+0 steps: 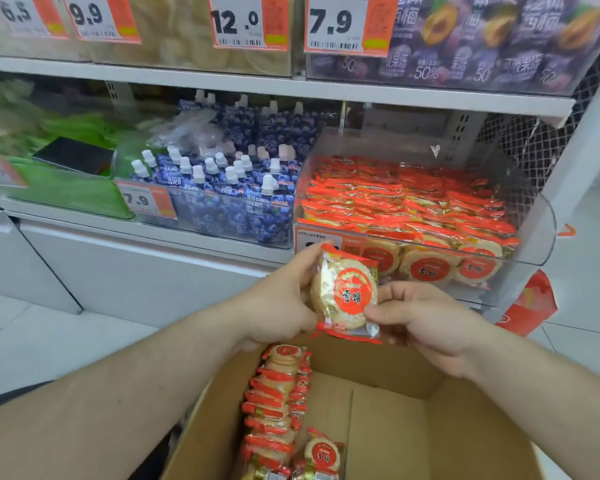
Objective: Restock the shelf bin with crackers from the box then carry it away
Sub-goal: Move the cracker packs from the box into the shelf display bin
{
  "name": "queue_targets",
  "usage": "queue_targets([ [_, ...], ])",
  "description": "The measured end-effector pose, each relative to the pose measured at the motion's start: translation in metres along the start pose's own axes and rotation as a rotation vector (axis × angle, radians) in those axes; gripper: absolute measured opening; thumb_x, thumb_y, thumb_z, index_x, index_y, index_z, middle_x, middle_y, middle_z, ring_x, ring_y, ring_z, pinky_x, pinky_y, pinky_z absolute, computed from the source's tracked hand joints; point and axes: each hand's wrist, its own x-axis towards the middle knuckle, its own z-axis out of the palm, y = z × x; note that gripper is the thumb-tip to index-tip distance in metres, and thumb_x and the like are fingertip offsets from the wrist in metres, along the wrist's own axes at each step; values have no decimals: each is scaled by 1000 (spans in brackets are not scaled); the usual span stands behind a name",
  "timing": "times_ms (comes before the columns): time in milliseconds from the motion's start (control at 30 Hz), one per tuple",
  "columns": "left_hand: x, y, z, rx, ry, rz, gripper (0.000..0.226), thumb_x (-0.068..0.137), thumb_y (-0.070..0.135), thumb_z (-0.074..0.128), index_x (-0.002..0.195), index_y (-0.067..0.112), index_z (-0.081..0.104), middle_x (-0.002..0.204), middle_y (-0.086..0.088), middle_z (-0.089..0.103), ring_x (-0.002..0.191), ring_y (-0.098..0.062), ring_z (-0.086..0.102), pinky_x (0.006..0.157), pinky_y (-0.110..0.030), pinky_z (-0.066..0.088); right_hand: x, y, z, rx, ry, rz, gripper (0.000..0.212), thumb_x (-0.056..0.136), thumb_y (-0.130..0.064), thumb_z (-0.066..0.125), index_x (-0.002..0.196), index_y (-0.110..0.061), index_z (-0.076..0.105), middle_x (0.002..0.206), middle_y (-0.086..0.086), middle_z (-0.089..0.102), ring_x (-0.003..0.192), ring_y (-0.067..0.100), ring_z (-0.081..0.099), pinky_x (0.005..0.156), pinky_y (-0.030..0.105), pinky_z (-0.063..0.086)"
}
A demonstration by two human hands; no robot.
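cardboard box [388,420] sits at six o'clock, both hands — left hand [284,299], right hand [426,323] — pinching one cracker pack [347,296]; best lifted toward twelve o'clock, laid flat in the bin [534,216].

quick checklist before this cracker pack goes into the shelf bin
1. Grip on the cracker pack: left hand and right hand both pinch its edges. Ok.
2. Pack intact: wrapper looks sealed, though its back is hidden. Cannot tell.
3. Right product: the red round label matches the packs at the front of the shelf bin. Ok.
4. Room in the bin: packs are piled nearly to the clear front wall, so little space shows. Not ok.
5. Path to the bin: nothing between the pack and the open top. Ok.
6. Stock left in the cardboard box: a row of packs remains along its left side, so not ready to carry away. Not ok.
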Motion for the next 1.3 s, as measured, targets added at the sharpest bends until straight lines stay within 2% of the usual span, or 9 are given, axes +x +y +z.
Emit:
queue_targets([
  [167,7,12,11,-79,94,-9,70,58,3,67,124,18,50,121,-15,63,107,-26,64,93,-41,52,0,-7,-1,-55,161,-103,23,76,-2,78,84,-11,59,76,14,68,63,18,61,58,26,46],
  [300,10,12,18,17,146,63,78,75,-8,74,131,38,45,124,-10,60,97,-18,69,83,-36,58,-3,-7,-2,-226,257,-133,41,69,-11,85,98,-15,56,86,9,67,73,17,62,64,29,48],
  [400,12,11,21,124,115,148,96,76,-8,72,139,52,31,126,-5,53,87,-13,70,66,-29,56,-13,-14,-7,-688,459,-421,61,64,-30,84,115,-23,51,103,-8,52,96,14,53,87,30,47],
  [500,16,8,24,240,80,253,104,75,-1,76,141,56,18,126,-6,58,106,-15,65,73,-22,52,-22,-19,-7,-935,336,-612,83,68,-39,80,140,-20,42,130,-6,48,124,14,45,106,33,37],
  [633,19,8,32,390,91,318,108,74,10,78,137,65,10,118,7,61,93,-7,67,82,-28,54,-23,-18,-7,-1024,254,-631,72,76,-30,78,139,-18,45,134,-1,55,125,17,49,104,31,38],
  [800,35,7,38,922,336,475,91,78,33,70,152,28,17,141,5,42,132,-16,37,111,-42,32,-27,-36,-40,-1100,467,-715,55,74,-21,78,124,-13,56,116,5,63,109,29,57,93,41,46],
  [900,46,4,40,1265,350,409,95,79,35,64,154,28,6,159,4,13,147,-23,3,117,-50,11,-35,-56,-70,-1067,741,-771,49,78,-15,75,122,-11,55,115,9,60,108,30,53,93,40,41],
  [1000,54,-3,44,1331,259,271,97,83,34,60,151,32,-9,160,9,-10,147,-24,-16,117,-55,-2,-33,-59,-97,-1119,848,-696,45,80,-15,71,122,-12,52,116,11,58,109,33,51,91,45,40],
  [1300,59,-5,45,1290,276,264,93,80,30,62,151,34,3,156,9,-6,145,-23,-15,118,-54,2,-10,-42,-131,-1515,809,-285,44,83,-23,64,123,-19,47,122,7,55,121,31,38,96,42,22],
])
